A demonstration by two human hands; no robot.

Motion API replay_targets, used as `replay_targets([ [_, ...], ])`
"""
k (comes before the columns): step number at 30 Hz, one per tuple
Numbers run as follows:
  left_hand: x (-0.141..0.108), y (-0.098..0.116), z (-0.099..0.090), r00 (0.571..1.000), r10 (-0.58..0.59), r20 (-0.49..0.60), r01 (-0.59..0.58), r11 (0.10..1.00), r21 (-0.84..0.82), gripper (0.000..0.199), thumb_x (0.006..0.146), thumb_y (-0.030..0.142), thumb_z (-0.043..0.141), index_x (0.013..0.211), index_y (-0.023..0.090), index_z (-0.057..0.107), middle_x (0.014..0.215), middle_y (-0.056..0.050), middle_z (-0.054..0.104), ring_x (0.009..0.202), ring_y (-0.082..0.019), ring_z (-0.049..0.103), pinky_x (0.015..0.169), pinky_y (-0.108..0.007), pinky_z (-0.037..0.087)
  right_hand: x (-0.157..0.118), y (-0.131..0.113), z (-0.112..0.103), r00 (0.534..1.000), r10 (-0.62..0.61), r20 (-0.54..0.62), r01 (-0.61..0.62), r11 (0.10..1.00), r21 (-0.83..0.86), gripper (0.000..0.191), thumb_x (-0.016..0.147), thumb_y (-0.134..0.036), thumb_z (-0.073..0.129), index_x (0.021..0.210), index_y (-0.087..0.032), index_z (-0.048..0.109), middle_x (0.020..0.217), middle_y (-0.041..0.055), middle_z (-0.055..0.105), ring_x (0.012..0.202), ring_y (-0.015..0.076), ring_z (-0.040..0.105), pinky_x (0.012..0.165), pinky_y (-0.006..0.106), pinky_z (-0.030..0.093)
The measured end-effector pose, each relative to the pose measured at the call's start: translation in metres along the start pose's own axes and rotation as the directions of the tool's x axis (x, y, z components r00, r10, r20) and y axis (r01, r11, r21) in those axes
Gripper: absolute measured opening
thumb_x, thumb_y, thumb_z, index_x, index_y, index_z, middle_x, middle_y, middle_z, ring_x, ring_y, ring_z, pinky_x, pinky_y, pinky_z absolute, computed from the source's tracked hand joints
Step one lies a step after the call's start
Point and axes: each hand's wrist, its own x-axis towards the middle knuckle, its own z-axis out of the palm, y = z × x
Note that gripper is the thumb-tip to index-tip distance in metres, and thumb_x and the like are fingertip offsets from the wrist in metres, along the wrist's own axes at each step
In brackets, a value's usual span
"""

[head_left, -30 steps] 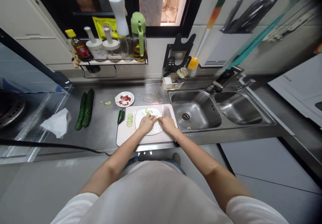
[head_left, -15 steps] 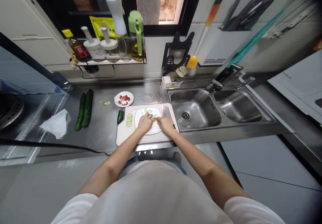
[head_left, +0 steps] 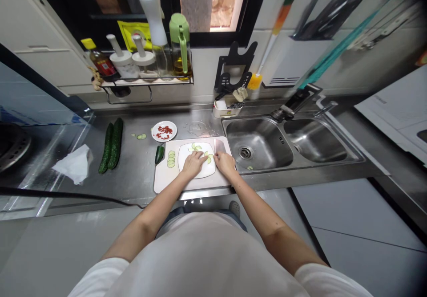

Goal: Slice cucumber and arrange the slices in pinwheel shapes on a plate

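Observation:
A white plate (head_left: 203,171) lies on the pale cutting board (head_left: 167,180), with thin cucumber slices (head_left: 208,158) fanned near its right side and more at its back edge. My left hand (head_left: 193,162) rests over the plate, fingers apart, its fingertips beside the slices. At the plate's right edge is my right hand (head_left: 225,162), its fingers curled together near the knife (head_left: 219,145); what they hold, if anything, is too small to tell. A row of slices (head_left: 171,159) lies on the board's left part, beside a cut cucumber piece (head_left: 159,154).
Behind the board stands a small plate of chopped red pieces (head_left: 164,131). Two whole cucumbers (head_left: 111,145) and a crumpled white tissue (head_left: 74,163) lie to the left. The double sink (head_left: 259,143) is on the right, and a condiment rack (head_left: 147,82) hangs at the back.
My right hand has moved right, off the slices and toward the plate's right edge, leaving them in plain view. My left hand has barely moved.

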Motion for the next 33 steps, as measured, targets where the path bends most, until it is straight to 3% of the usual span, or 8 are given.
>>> replay_targets([
  [15, 0.000, -0.001, 0.003, 1.000, 0.005, 0.019, -0.005, 1.000, -0.011, 0.044, 0.092, 0.015, 0.044, 0.128, 0.033, 0.060, 0.130, -0.007, 0.054, 0.115, -0.023, 0.045, 0.093, -0.036, 0.046, 0.003, -0.005, 0.005, 1.000, 0.015, 0.019, -0.014, 1.000, -0.025, 0.037, 0.100, -0.038, 0.032, 0.116, -0.021, 0.061, 0.107, 0.0124, 0.070, 0.104, 0.0231, 0.064, 0.084, 0.031, 0.043],
  [23, -0.002, 0.001, 0.003, 1.000, 0.012, 0.023, -0.012, 1.000, -0.011, 0.046, 0.091, 0.013, 0.043, 0.132, 0.031, 0.056, 0.134, -0.008, 0.052, 0.118, -0.023, 0.044, 0.094, -0.037, 0.046, -0.007, -0.011, 0.003, 0.998, 0.026, 0.056, -0.024, 0.999, -0.049, 0.049, 0.096, -0.056, 0.036, 0.125, -0.020, 0.052, 0.110, 0.0139, 0.068, 0.104, 0.0249, 0.063, 0.084, 0.033, 0.043],
  [33, -0.003, 0.003, 0.012, 0.999, 0.025, 0.021, -0.025, 1.000, -0.018, 0.047, 0.092, 0.013, 0.039, 0.135, 0.025, 0.054, 0.140, -0.005, 0.052, 0.123, -0.024, 0.041, 0.097, -0.039, 0.043, -0.004, -0.009, 0.004, 0.997, 0.023, 0.077, -0.021, 1.000, -0.020, 0.044, 0.095, -0.051, 0.043, 0.125, -0.020, 0.053, 0.112, 0.0143, 0.067, 0.109, 0.0257, 0.061, 0.085, 0.032, 0.042],
])
